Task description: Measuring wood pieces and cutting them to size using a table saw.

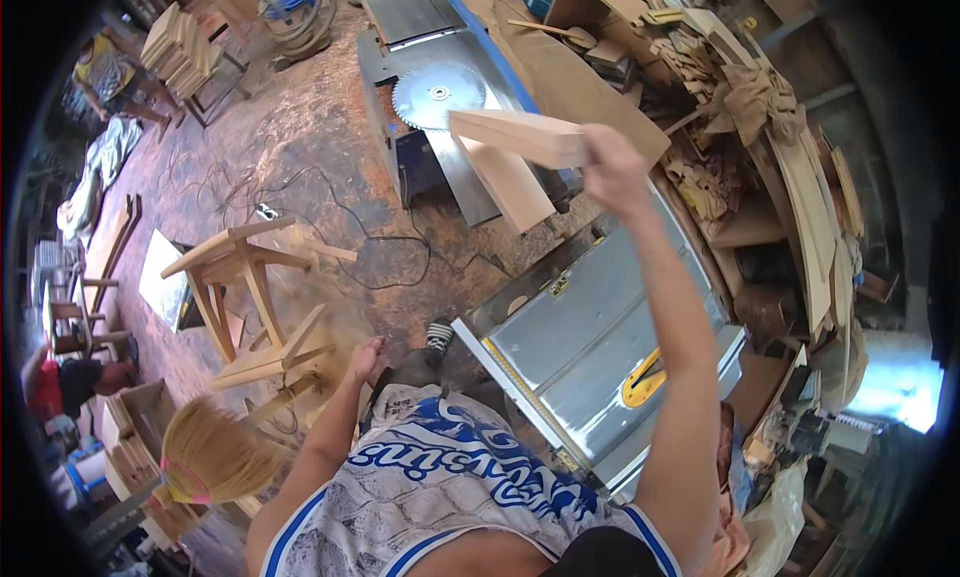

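Shirt [450,467] below; right hand [613,167] holds 1 wooden block [520,137], visually overlapping blade [425,92] edge.

Got big blue lettering [440,439] across the front of a white-and-grey sleeveless shirt [370,507], sort of swoopy and bent along with the cloth. Also spotted a bit of much smaller dark print [404,403] toward the shirt's far end, too tiny to make out. Over on the right, can see a yellow ruler-type strip [532,399] along the grey saw bench's [580,317] left edge, way too fine for reading any numbers.
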A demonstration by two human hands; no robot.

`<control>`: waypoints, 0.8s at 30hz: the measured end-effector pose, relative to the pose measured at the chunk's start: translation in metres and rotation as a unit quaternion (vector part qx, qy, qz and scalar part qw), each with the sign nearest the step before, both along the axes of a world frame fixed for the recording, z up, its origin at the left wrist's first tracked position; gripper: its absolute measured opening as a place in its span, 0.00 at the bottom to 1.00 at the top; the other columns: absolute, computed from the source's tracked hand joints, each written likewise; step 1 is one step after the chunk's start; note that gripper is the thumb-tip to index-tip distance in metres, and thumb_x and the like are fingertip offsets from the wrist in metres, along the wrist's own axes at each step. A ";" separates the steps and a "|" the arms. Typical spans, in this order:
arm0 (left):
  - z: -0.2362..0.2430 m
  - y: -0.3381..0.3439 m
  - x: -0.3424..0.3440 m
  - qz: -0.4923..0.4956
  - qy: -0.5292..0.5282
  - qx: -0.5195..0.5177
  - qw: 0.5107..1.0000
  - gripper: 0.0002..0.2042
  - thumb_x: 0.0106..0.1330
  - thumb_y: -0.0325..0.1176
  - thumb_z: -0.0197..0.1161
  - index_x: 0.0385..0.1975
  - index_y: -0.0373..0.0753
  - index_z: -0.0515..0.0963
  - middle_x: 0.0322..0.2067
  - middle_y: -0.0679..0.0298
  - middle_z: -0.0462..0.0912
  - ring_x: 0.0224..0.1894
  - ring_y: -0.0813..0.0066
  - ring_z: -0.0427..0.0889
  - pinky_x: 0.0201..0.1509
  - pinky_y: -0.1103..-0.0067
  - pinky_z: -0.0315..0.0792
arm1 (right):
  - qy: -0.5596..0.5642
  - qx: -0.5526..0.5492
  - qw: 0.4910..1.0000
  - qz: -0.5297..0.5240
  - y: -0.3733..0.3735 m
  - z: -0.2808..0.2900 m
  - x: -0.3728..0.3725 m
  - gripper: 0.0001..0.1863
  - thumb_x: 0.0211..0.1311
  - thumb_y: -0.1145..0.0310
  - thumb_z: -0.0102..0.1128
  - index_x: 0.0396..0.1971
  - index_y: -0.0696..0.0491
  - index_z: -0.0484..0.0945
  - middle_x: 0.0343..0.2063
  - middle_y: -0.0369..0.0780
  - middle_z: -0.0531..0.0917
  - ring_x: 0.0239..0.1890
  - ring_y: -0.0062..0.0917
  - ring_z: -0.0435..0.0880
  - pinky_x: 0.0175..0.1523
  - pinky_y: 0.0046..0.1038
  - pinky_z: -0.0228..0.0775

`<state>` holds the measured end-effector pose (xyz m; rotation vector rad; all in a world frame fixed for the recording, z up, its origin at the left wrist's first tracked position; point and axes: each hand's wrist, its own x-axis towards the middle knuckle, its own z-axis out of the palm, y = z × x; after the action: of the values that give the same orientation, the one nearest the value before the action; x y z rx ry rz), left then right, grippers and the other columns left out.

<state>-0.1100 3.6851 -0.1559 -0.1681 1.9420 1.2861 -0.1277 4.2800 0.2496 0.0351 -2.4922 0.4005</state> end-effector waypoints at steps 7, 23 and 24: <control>0.001 -0.048 0.004 -0.024 -0.038 -0.041 0.998 0.18 0.77 0.48 0.56 0.34 0.40 0.83 0.29 0.69 0.81 0.33 0.78 0.75 0.40 0.76 0.69 | 0.077 0.178 0.980 -0.055 -0.006 -0.159 0.001 0.18 0.56 0.72 0.65 0.49 0.46 0.81 0.48 0.36 0.85 0.54 0.32 0.86 0.51 0.31 0.86; -0.003 -0.057 0.023 -0.085 -0.189 -0.042 0.977 0.18 0.82 0.41 0.47 0.54 0.39 0.80 0.45 0.62 0.88 0.47 0.70 0.84 0.51 0.76 0.75 | -0.403 -0.101 0.625 -0.661 0.216 -0.119 0.353 0.22 0.58 0.52 0.70 0.48 0.48 0.90 0.50 0.42 0.91 0.54 0.38 0.91 0.57 0.38 0.83; 0.000 -0.055 0.026 -0.107 -0.182 0.014 0.977 0.22 0.82 0.43 0.48 0.64 0.36 0.77 0.53 0.56 0.87 0.54 0.66 0.84 0.58 0.72 0.75 | -0.402 -0.104 0.626 -0.659 0.223 -0.120 0.370 0.22 0.58 0.52 0.70 0.48 0.48 0.90 0.50 0.42 0.91 0.54 0.38 0.91 0.57 0.38 0.83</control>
<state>-0.0836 3.6303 -0.1558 -0.1630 1.5819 1.0581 0.2425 4.5030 0.1300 -2.3448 -2.3450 -0.0089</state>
